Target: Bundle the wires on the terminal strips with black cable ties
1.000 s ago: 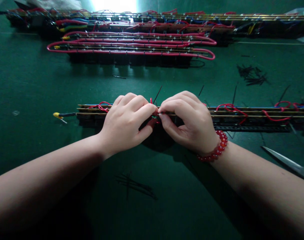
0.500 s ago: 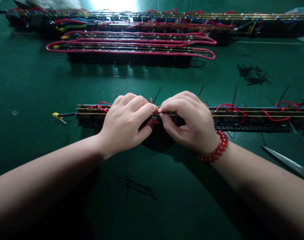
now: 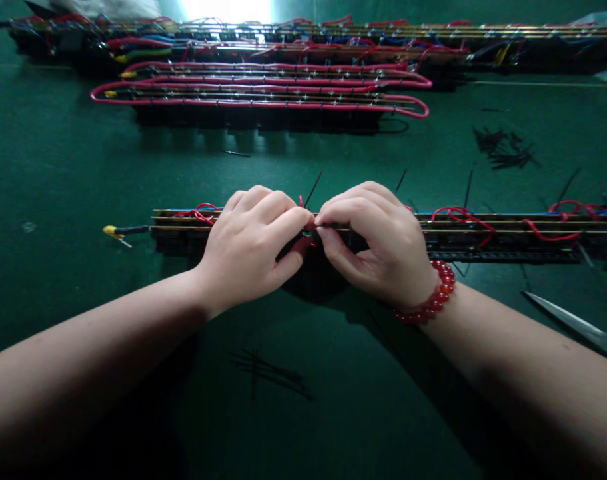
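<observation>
A long black strip with brass-coloured rails [image 3: 513,232] and loops of red wire [image 3: 463,215] runs across the middle. Over its left part, my left hand [image 3: 256,243] has thumb and forefinger bent close together at the rails. Close beside it, my right hand [image 3: 378,240], with a red bead bracelet [image 3: 436,297] on the wrist, pinches at the same spot. What either fingertip grips is too small to make out. A thin black tie [image 3: 314,188] sticks up behind the fingertips. Several more ties stand up along the strip to the right.
Behind lie finished-looking strips with thick pink-red cable [image 3: 263,103] and a long wired strip [image 3: 548,32]. Black ties lie in a pile [image 3: 506,148] at the right and a smaller bunch [image 3: 270,373] in front. Scissors [image 3: 573,323] lie beside my right forearm.
</observation>
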`<state>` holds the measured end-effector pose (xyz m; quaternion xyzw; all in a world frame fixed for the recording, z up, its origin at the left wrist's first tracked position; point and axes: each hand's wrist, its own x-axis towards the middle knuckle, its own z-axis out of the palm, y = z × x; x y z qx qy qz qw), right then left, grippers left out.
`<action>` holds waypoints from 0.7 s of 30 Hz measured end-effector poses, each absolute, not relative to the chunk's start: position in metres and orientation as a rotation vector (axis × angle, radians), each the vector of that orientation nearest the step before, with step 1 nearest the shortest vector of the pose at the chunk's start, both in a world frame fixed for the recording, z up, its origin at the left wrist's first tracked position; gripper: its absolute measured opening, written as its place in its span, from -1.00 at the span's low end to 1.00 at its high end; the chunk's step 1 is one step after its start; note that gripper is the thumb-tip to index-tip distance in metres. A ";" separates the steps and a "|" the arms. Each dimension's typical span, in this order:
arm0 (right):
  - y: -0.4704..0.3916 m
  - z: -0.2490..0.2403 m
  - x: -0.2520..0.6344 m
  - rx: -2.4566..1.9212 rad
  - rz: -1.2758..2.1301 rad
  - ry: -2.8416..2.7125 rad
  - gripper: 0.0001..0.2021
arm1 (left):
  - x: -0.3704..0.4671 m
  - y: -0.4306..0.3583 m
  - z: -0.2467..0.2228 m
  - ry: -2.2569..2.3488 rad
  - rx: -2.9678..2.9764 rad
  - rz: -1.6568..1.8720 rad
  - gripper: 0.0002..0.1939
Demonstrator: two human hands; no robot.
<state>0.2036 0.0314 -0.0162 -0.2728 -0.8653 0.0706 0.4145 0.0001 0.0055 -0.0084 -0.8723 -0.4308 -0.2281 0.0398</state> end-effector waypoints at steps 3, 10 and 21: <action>0.032 -0.017 0.204 -0.699 0.173 -2.201 -0.86 | 0.000 0.006 -0.008 -1.330 -2.669 -0.702 -0.86; 0.032 -0.017 0.204 -0.700 0.163 -2.215 -0.86 | 0.001 0.005 -0.008 -1.346 -2.679 -0.713 -0.86; 0.031 -0.016 0.204 -0.716 0.154 -2.234 -0.89 | 0.001 0.005 -0.007 -1.337 -2.679 -0.694 -0.86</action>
